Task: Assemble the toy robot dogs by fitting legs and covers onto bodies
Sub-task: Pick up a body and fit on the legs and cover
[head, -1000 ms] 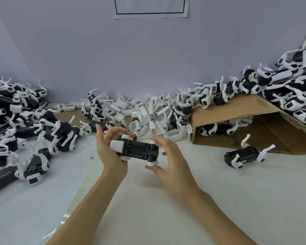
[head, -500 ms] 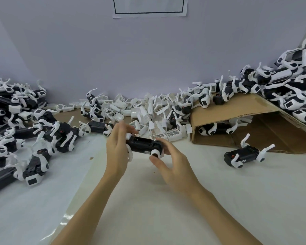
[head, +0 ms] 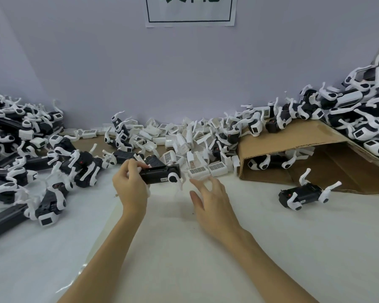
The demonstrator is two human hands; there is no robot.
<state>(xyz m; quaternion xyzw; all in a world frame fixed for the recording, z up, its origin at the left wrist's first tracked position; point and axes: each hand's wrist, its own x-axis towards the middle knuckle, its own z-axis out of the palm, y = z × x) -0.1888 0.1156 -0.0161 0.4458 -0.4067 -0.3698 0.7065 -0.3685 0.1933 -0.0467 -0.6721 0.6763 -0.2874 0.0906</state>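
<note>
White tabletop (head: 260,248) stretches under my forearms. My left hand (head: 130,189) curls around one end of a black toy dog body (head: 159,177), held just above the surface with a white leg (head: 175,180) hanging from its far end. My right hand (head: 210,197) hovers beside it, fingers spread and loose, holding nothing. To my right one dog (head: 304,194) lies on its back near a cardboard sheet (head: 293,141). Farther back, loose white covers (head: 184,141) litter the middle, with dog piles left (head: 20,149) and right (head: 359,112) against the pale wall (head: 184,73).
</note>
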